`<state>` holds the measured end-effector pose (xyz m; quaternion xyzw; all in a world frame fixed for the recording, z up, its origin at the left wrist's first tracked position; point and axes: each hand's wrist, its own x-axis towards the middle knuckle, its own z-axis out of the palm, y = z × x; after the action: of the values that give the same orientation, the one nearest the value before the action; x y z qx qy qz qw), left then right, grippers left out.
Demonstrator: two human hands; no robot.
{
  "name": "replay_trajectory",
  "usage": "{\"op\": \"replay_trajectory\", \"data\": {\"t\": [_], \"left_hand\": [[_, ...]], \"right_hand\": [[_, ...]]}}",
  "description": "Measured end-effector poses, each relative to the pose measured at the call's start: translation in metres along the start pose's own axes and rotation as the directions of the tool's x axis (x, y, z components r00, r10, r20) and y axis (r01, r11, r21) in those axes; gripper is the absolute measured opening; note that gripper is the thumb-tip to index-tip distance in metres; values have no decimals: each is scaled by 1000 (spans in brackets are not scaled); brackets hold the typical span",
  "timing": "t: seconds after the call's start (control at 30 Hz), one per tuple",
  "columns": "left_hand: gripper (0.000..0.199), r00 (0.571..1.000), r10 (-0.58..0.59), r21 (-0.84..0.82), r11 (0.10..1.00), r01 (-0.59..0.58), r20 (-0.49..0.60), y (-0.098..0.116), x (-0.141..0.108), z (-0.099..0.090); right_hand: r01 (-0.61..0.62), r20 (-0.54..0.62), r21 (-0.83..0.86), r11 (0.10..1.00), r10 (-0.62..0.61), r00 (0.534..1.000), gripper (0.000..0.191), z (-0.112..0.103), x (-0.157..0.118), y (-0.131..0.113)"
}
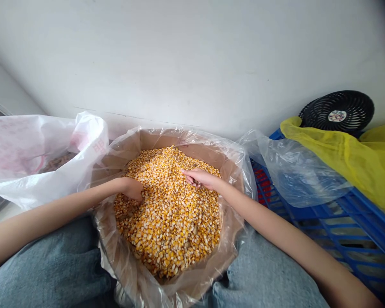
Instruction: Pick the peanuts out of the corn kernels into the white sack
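A heap of yellow and white corn kernels [170, 218] fills a cardboard box [115, 160] lined with a clear plastic bag [224, 263], which stands between my knees. My left hand [133, 188] is pushed into the left side of the heap, and its fingers are buried out of sight. Over the upper right of the corn, my right hand [200, 177] reaches in with thumb and forefinger drawn together and the other fingers curled under. What lies between its fingertips, if anything, is too small to make out.
A white plastic sack [93, 141] with brownish contents stands open at the left. At the right is a blue plastic crate [356, 214], with clear film [301, 171], yellow mesh [340, 149] and a black round fan [338, 112]. A white wall [179, 64] rises behind.
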<state>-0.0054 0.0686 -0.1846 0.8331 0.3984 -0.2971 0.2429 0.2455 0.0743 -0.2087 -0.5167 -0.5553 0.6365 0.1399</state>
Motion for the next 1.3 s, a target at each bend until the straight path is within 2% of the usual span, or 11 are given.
{"op": "replay_trajectory", "data": {"t": [0.13, 0.33, 0.5, 0.57, 0.63, 0.73, 0.87, 0.97, 1.07, 1.2, 1.3], "left_hand": [[33, 998, 70, -46, 996, -71, -4, -5, -2, -14], [30, 996, 88, -134, 987, -84, 21, -1, -2, -12], [21, 968, 220, -426, 892, -151, 118, 4, -6, -12], [18, 947, 288, -527, 832, -173, 145, 6, -8, -12], [19, 921, 338, -559, 809, -180, 193, 9, -9, -11], [21, 900, 365, -538, 821, -190, 240, 16, -9, -9], [20, 894, 384, -530, 820, -216, 230, 26, -10, -6], [23, 897, 382, -485, 841, -238, 222, 32, -10, -7], [22, 907, 364, -432, 867, -247, 212, 36, -9, -8], [23, 929, 346, -397, 877, -270, 133, 37, -5, -8], [24, 939, 339, -382, 877, -293, 59, 35, -4, -8]], "right_hand": [[-1, 18, 23, 1000, 0, 1000, 46, 0, -1, -1], [12, 16, 6, 1000, -12, 1000, 46, 0, 0, 0], [-6, 35, -70, 998, 8, 999, 48, -2, -4, -4], [-25, 125, -177, 984, 48, 991, 48, -2, -9, -9], [-20, 308, -332, 943, 128, 943, 46, 2, -17, -14], [107, 543, -584, 804, 289, 788, 39, 17, -27, -18], [162, 437, -862, 481, 540, 719, 35, 46, -37, -21], [114, 221, -972, 204, 642, 735, 41, 66, -40, -24], [92, 115, -993, 69, 601, 791, 39, 81, -39, -21], [13, 84, -989, 145, 494, 866, 41, 88, -39, -12], [89, 187, -964, 252, 396, 899, 41, 80, -48, -13]]}}
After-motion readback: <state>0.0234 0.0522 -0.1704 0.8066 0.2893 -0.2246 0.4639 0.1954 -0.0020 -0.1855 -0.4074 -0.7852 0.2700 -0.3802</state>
